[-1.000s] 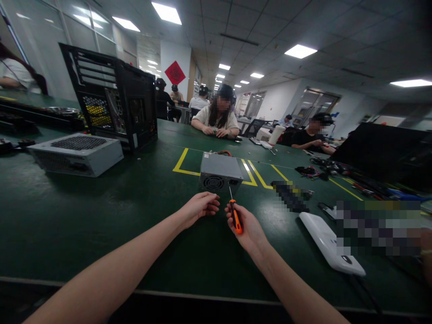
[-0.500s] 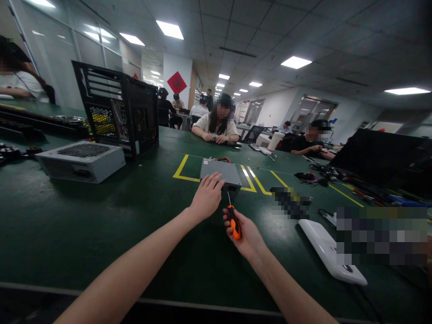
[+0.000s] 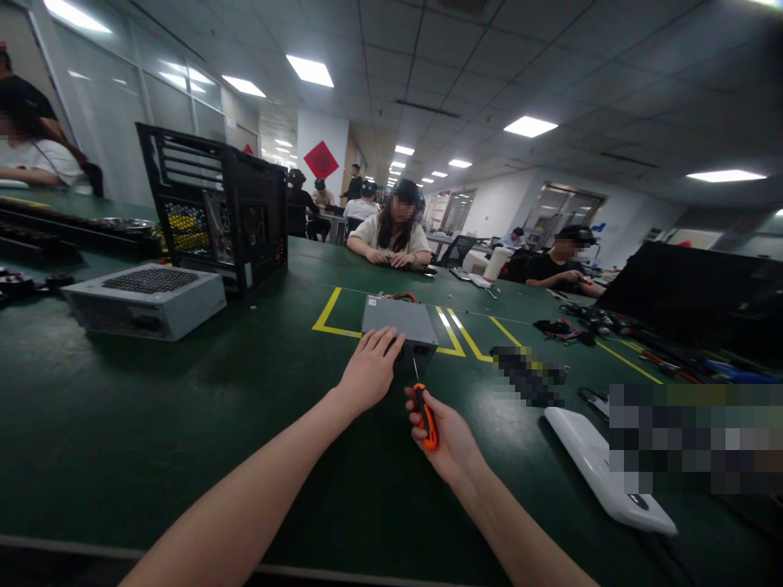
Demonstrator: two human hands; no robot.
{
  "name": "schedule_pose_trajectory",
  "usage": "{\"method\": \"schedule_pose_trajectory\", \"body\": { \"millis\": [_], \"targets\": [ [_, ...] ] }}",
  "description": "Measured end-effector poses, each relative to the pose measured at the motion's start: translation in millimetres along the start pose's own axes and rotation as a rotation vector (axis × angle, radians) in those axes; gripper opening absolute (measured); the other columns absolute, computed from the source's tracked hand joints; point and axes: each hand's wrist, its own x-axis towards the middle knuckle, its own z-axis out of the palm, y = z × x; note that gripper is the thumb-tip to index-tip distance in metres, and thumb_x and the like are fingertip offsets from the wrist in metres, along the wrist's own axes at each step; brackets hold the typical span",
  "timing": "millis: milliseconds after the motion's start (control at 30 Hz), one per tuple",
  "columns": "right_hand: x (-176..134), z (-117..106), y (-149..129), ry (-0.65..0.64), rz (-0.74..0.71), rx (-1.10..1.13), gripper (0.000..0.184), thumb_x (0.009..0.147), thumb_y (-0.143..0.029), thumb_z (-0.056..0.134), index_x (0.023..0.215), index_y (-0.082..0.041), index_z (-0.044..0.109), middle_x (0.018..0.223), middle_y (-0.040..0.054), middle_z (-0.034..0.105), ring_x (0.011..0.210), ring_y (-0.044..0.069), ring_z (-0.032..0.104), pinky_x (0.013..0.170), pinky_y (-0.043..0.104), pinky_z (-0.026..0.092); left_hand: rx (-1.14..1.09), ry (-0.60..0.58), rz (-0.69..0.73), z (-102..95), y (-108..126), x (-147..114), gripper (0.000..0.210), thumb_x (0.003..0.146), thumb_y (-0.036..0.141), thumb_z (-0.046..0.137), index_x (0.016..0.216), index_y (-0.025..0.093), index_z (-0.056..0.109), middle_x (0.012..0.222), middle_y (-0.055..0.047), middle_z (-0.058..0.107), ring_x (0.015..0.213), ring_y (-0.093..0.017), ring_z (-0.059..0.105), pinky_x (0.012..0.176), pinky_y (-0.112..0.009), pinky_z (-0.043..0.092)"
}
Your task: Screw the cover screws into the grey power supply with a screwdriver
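Observation:
A grey computer power supply lies on the green table, with red and other coloured wires at its far side. My left hand rests over its near left edge, fingers stretched out flat on the top. An orange and black screwdriver is in my right hand, the fingers wrapped round its handle. Its thin shaft points away from me, and the tip is at the near face of the power supply, close to the socket. Whether the tip touches a screw is too small to tell.
At the left stand a second power supply and an open black computer case. Yellow tape lines mark the table. To the right lie a white device and loose cables. A person sits opposite.
The view has tilted slightly, so the hands and power supply appear a little lower. My left hand stays on the power supply, and my right hand keeps the screwdriver at its near face.

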Motion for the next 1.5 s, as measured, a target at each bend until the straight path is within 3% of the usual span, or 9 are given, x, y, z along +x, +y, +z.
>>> {"method": "schedule_pose_trajectory", "body": {
  "millis": [167,367,500,600,800,900,1067,1267,1500],
  "targets": [
    [-1.4,0.6,-0.6,0.047,-0.042,-0.041,0.009,0.075,-0.016,0.057,0.07,-0.013,0.051,0.057,-0.0018,0.049,0.041,0.002,0.041,0.03,0.009,0.026,0.011,-0.006,0.007,-2.1,0.1,-1.5,0.05,0.078,0.013,0.04,0.128,0.016,0.035,0.131,-0.01,0.039,0.123,-0.02,0.031,0.104,-0.038,0.021],
    [-0.9,-1.4,0.8,-0.003,-0.013,-0.018,0.016,0.083,-0.022,0.046,0.078,-0.01,0.055,0.069,0.0041,0.057,0.047,0.003,0.047,0.035,0.011,0.035,0.017,-0.02,0.0,-6.3,-0.2,-4.0,0.048,0.079,0.015,0.04,0.127,0.016,0.036,0.131,-0.01,0.039,0.122,-0.021,0.032,0.104,-0.038,0.022],
    [-0.7,-2.1,0.1,0.0,-0.005,-0.007,0.013,0.081,-0.023,0.049,0.081,-0.011,0.056,0.065,0.0022,0.055,0.044,0.003,0.045,0.031,0.01,0.03,0.023,-0.017,-0.001,-7.0,0.2,-5.9,0.048,0.08,0.017,0.041,0.127,0.017,0.036,0.131,-0.01,0.039,0.122,-0.02,0.032,0.104,-0.038,0.022],
    [-2.1,-1.8,-2.0,0.031,-0.037,-0.037,0.008,0.076,-0.019,0.056,0.072,-0.012,0.053,0.056,-0.0015,0.05,0.038,0.002,0.04,0.029,0.01,0.025,0.033,-0.012,0.013,-5.8,0.9,-8.0,0.048,0.08,0.017,0.042,0.127,0.021,0.037,0.133,-0.01,0.037,0.124,-0.021,0.029,0.104,-0.04,0.021],
    [-4.6,0.1,-4.7,-0.014,0.031,-0.012,0.019,0.083,-0.024,0.046,0.08,-0.009,0.057,0.064,0.0032,0.056,0.046,0.004,0.049,0.037,0.011,0.038,0.046,-0.001,0.049,-4.4,0.8,-10.8,0.037,0.078,0.019,0.047,0.115,0.025,0.05,0.136,-0.009,0.03,0.128,-0.024,0.023,0.104,-0.044,0.021],
    [-3.5,1.4,-3.6,-0.056,0.059,-0.004,0.024,0.085,-0.027,0.042,0.085,-0.009,0.057,0.061,0.0023,0.053,0.044,0.004,0.046,0.035,0.011,0.035,0.045,-0.006,0.059,-5.0,0.2,-10.9,0.032,0.079,0.019,0.048,0.109,0.025,0.054,0.136,-0.009,0.03,0.128,-0.024,0.023,0.104,-0.044,0.02],
    [-1.9,1.3,-1.4,0.006,-0.04,0.014,0.01,0.078,-0.021,0.054,0.072,-0.012,0.053,0.06,-0.0005,0.052,0.041,0.002,0.042,0.03,0.009,0.029,0.056,-0.012,0.067,-5.7,0.0,-10.6,0.033,0.079,0.02,0.047,0.111,0.025,0.053,0.137,-0.009,0.029,0.128,-0.025,0.022,0.104,-0.045,0.02],
    [-3.6,1.1,-1.6,-0.043,0.071,0.024,0.023,0.085,-0.025,0.041,0.082,-0.01,0.057,0.062,0.0028,0.053,0.045,0.004,0.047,0.036,0.012,0.038,0.076,-0.034,0.06,-6.6,1.8,-11.0,0.037,0.079,0.018,0.047,0.115,0.025,0.051,0.138,-0.009,0.027,0.128,-0.025,0.021,0.104,-0.045,0.019],
    [-3.0,1.8,-1.1,-0.021,0.012,0.029,0.01,0.079,-0.019,0.052,0.072,-0.012,0.053,0.061,0.0007,0.053,0.043,0.002,0.045,0.034,0.009,0.033,0.079,-0.026,0.058,-3.3,2.2,-10.7,0.041,0.076,0.016,0.049,0.116,0.025,0.051,0.138,-0.009,0.028,0.128,-0.026,0.02,0.105,-0.046,0.018]
  ]
}}
